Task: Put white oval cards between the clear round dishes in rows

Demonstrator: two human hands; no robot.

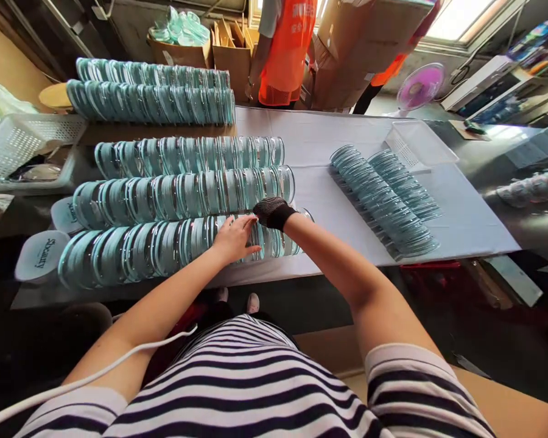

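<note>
While left hand (234, 239) presses discs (173, 246), right hand (273, 213) curls.

Rows of glass discs across the surface (329, 201)

The near row of discs (164, 249) lies along the front edge, with the left hand (235, 238) on it and the right hand (273, 213) at its right end. Two more rows (187, 176) lie behind it, and a far pair (150, 91) beyond those. A fanned stack (383, 201) lies to the right, a tray (420, 143) behind it, and a basket (22, 146) at far left.
</note>
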